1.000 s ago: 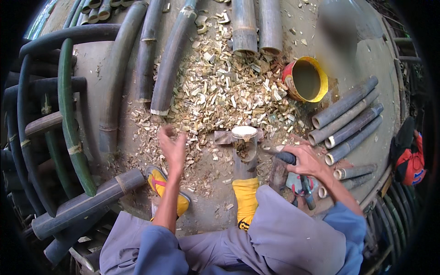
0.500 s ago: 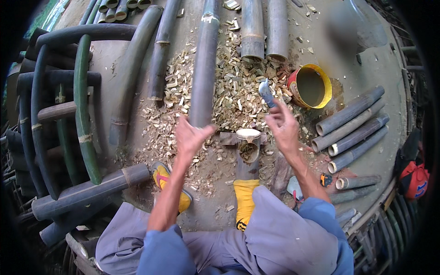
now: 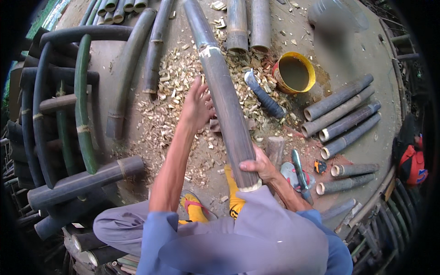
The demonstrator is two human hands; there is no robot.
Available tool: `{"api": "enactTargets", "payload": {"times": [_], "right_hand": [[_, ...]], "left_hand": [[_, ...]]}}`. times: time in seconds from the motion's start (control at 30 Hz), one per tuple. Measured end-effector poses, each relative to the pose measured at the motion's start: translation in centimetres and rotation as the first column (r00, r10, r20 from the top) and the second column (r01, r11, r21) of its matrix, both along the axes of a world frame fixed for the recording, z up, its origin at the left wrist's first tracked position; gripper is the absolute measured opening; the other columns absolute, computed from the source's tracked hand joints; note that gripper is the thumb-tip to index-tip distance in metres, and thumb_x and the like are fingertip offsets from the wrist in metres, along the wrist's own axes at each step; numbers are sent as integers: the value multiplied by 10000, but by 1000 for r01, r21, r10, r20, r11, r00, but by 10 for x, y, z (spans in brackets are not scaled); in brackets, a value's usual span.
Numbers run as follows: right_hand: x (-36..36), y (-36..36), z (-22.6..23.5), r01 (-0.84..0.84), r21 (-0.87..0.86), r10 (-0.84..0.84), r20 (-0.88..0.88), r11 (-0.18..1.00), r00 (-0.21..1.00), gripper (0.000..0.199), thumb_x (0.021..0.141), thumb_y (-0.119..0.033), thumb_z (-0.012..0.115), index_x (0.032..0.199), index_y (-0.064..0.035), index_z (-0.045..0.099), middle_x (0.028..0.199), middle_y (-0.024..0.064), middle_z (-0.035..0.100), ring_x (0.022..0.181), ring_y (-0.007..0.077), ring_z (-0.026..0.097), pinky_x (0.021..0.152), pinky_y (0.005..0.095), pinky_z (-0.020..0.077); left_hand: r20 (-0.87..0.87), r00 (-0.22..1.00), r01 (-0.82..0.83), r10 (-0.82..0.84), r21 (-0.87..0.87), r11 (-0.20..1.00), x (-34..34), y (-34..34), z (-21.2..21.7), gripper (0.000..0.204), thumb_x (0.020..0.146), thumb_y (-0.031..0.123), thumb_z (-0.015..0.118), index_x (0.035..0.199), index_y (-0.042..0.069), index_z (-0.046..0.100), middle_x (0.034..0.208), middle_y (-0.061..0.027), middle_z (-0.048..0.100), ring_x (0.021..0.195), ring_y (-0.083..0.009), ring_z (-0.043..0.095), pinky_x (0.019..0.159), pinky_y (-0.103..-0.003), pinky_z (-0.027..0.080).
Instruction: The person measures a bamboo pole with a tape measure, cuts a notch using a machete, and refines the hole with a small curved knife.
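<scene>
A long dark bamboo pole (image 3: 224, 101) slants from the far middle toward my knees, its pale cut end resting at my right thigh. Around this near end my right hand (image 3: 260, 167) is closed, thumb on top. My left hand (image 3: 198, 106) is open beside the pole's left side, fingers spread and apart from it as far as I can see. Right of the pole, a tool (image 3: 266, 97) with a dark wrapped handle and a pale blue-grey head lies on the wood chips. A short wooden block (image 3: 215, 125) shows partly from under the pole.
A yellow-rimmed bucket (image 3: 313, 78) of murky liquid stands at the right. Cut bamboo lengths (image 3: 341, 103) lie beyond it, with a long blade (image 3: 301, 174) nearer me. Bamboo pieces (image 3: 82, 105) are stacked at the left. Wood chips (image 3: 169, 91) cover the middle ground.
My right hand has let go of the wrapped-handle tool and taken hold of the bamboo pole's near end. The pole has come toward me and tilted. The notched bamboo piece is no longer visible.
</scene>
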State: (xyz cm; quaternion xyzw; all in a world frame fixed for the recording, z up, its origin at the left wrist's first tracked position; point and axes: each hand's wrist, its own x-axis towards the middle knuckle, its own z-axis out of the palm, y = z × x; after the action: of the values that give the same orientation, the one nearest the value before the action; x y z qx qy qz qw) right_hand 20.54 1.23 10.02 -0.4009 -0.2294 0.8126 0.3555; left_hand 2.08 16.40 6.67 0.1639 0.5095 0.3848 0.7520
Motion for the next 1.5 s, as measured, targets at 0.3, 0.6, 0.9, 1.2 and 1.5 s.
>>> {"api": "enactTargets", "payload": {"times": [0.3,0.6,0.9,1.2,1.5], "right_hand": [[26,-17,20,-229,198,-36,825,953,564,947,593,-317,810,1360,-3,352,1227,157,540,1122,234,528,980,353,388],[6,21,-1,-334,531,-244,747,779,619,768,675,-123,774,1324,-35,372,1129,176,614,1043,299,616,889,383,482],[5,13,-6,-417,596,-339,769,686,542,706,643,-19,778,1269,-26,451,1071,136,647,973,278,649,854,383,515],[86,28,222,-616,515,-496,839,596,222,558,705,-77,736,1208,-16,500,1002,149,639,934,280,638,822,384,512],[145,-105,399,-583,363,-619,715,726,-326,503,744,-111,689,1204,-18,509,1004,176,625,939,300,630,813,408,514]], "left_hand": [[135,991,-78,-11,634,770,46,-2,87,450,825,351,683,1100,39,512,958,-78,614,832,-156,622,801,-308,515],[-218,920,359,-325,800,480,13,-9,219,570,659,260,822,1102,-7,582,920,-106,673,804,-178,668,749,-334,565],[-307,923,375,-232,857,354,25,-51,228,650,685,178,809,1218,72,452,1097,-95,598,951,-165,611,843,-352,524],[-252,961,270,-114,945,185,42,-79,205,819,501,195,879,1199,27,484,1051,-93,608,966,-186,615,867,-316,482],[-287,953,301,-99,934,191,40,-83,212,799,532,212,882,1195,19,482,1012,-112,623,904,-208,635,836,-333,502]]}}
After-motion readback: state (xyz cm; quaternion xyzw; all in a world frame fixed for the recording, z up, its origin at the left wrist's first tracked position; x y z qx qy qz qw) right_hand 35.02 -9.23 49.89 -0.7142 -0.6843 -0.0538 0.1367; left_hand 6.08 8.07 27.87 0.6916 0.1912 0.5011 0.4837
